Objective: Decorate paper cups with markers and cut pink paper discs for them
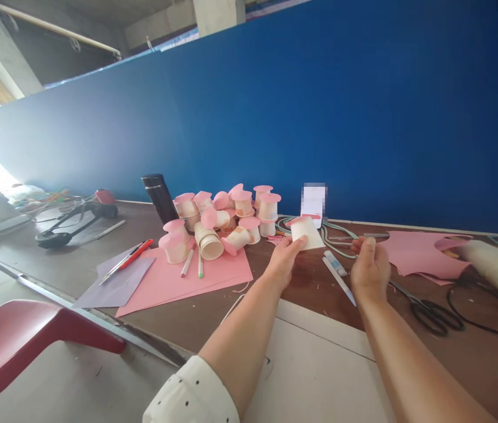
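Observation:
My left hand (pixel 287 258) grips a white paper cup (pixel 309 234) held above the table, with a pink paper piece along its upper edge. To the right of it, my right hand (pixel 370 267) is closed with its fingers curled; whatever they may hold is too small or hidden to name. Between the two hands lie a glue stick (pixel 335 263) and a slim white pen-like stick (pixel 339 282). Black-handled scissors (pixel 436 316) rest beside my right wrist. A cut pink paper sheet (pixel 416 254) lies beyond that hand.
Several paper cups with pink discs (pixel 243 205) crowd the table's back, near a black bottle (pixel 159 197). Pink sheets (pixel 217 279), markers (pixel 200 264) and a red cutter knife (pixel 131 257) lie left. A phone (pixel 313 201) stands before the blue partition (pixel 275 106).

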`<state>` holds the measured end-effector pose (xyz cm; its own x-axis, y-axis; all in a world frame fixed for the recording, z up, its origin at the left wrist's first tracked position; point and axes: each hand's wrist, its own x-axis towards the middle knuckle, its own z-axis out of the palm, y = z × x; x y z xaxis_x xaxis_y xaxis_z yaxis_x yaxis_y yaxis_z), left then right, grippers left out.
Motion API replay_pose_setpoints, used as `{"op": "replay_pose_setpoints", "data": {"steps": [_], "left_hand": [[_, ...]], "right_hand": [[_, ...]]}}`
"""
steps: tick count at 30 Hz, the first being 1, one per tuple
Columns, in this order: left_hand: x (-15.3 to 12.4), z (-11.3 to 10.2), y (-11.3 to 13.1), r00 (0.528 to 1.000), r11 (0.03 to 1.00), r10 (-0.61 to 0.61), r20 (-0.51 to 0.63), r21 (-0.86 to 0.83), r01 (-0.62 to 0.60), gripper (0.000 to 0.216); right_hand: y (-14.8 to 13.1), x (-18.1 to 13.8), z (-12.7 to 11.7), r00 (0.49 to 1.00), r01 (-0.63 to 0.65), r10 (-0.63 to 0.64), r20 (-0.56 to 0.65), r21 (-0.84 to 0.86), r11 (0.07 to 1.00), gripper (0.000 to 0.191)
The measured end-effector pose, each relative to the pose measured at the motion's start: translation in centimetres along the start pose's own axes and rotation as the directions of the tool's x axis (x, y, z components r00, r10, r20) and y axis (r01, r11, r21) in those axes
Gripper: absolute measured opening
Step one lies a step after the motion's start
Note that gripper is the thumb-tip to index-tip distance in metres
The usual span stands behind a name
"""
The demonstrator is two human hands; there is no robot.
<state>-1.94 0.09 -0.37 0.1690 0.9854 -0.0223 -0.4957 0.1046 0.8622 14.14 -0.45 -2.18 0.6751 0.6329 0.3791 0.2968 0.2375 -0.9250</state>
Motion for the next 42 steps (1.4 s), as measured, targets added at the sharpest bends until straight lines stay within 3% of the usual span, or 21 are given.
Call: {"op": "replay_pose_setpoints", "data": {"steps": [4,8,11,14,17,22,30,36,42], "left_hand": [[0.3,-0.4,0.7,0.983,0.98,0.157,-0.092,0.136,-0.144,0.039],[0.5,-1.0,3.0,0.936,0.917,0.264,-0.232,0.36,-0.169,0.042],[1.1,-2.2,5.9,0.854,0.761,0.435,-0.284,0.623,-0.18,0.043],[2.0,-3.9,8.7,0.772,0.53,0.54,-0.335,0.848,-0.003,0.053],[3.0,-5.6,10.1,0.737,0.346,0.599,-0.313,0.931,0.115,0.051],[4.2,-7.0,9.9,0.748,0.254,0.563,-0.352,0.935,0.249,0.051],[4.9,-8.3,9.7,0.77,0.207,0.555,-0.314,0.949,0.238,0.05],[4.6,-8.0,9.6,0.772,0.026,0.567,-0.288,0.943,0.332,0.054],[3.0,-7.5,11.1,0.815,-0.126,0.507,-0.282,0.911,0.393,0.058]], "right_hand": [[0.1,-0.1,0.3,0.999,-0.003,0.004,0.035,-0.024,1.0,0.045],[0.1,-0.2,0.6,0.994,-0.061,0.062,0.093,-0.016,0.998,0.045],[0.1,-0.3,0.7,0.987,-0.117,0.115,0.11,0.019,0.993,0.045],[0.0,-0.4,0.8,0.984,-0.125,0.124,0.131,0.005,0.992,0.044],[0.0,-0.3,0.9,0.978,-0.134,0.136,0.157,-0.024,0.991,0.042],[0.3,-0.2,0.8,0.969,-0.134,0.142,0.201,-0.054,0.99,0.039],[0.4,-0.1,0.6,0.961,-0.065,0.102,0.256,-0.148,0.987,0.043],[0.9,0.2,0.7,0.954,-0.067,0.118,0.275,-0.191,0.979,0.042],[1.3,0.4,0.7,0.954,-0.092,0.146,0.262,-0.209,0.974,0.04]]}}
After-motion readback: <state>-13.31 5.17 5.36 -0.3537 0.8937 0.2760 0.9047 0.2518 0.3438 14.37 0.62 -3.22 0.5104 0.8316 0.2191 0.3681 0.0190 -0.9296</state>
